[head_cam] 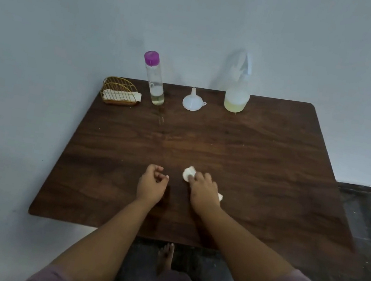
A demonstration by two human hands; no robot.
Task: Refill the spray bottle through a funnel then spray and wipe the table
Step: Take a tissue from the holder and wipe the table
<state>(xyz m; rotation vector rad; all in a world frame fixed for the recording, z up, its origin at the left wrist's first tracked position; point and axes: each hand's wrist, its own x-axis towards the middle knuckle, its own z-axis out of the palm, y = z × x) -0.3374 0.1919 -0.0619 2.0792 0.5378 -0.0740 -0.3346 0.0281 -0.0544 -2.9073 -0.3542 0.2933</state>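
On the dark wooden table (261,156) my right hand (204,190) presses a crumpled white tissue (188,173) flat against the near middle; tissue shows past the fingertips and behind the palm. My left hand (152,182) rests beside it, fingers loosely curled, holding nothing. At the back stand a clear spray bottle (237,92) with pale yellow liquid in its lower part, a white funnel (192,101) lying mouth-down, and a tall clear bottle (154,79) with a purple cap and a little liquid at its bottom.
A gold wire holder (120,93) with white tissues sits at the back left corner. A pale wall runs behind and to the left of the table. Dark floor lies to the right, and a bare foot (165,257) shows under the near edge.
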